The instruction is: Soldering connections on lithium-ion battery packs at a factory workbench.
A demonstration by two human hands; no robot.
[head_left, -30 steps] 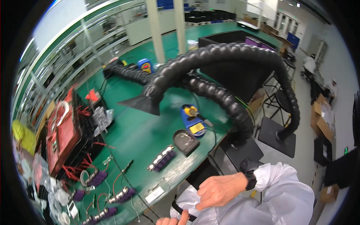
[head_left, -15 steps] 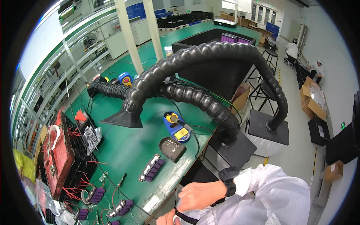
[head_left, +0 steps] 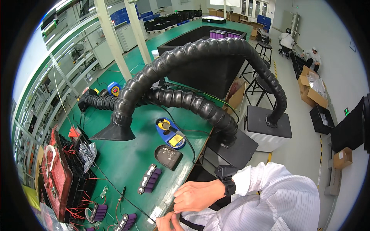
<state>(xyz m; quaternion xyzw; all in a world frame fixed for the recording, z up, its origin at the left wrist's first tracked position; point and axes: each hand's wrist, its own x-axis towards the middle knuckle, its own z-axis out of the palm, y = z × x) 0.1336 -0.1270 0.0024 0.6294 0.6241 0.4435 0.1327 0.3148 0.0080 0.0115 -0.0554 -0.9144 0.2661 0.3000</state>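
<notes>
My right hand (head_left: 200, 194) is at the bench's near edge, wearing a black wrist strap (head_left: 227, 181) and a white striped sleeve. Its fingers are curled and pinch down at the fingertips of my left hand (head_left: 169, 222), which is mostly cut off by the lower edge. Whatever sits between the fingers is too small to make out. A black strap (head_left: 192, 225) runs under both hands. Nearest on the green bench (head_left: 127, 161) are a white label (head_left: 156, 213) and a purple battery pack (head_left: 149, 179).
A black dish (head_left: 168, 157) and a blue-and-yellow soldering stand (head_left: 169, 133) lie further back. Black ribbed extraction hoses (head_left: 185, 57) arch overhead, ending in a hood (head_left: 115, 131). A red box (head_left: 58, 181) with wires stands left, more battery packs (head_left: 98, 211) nearby. Two people (head_left: 312, 56) work far right.
The view has swung, so the bench sits further left and the aisle shows more. My two hands have stayed together at the lower edge, the right one still bent over the left.
</notes>
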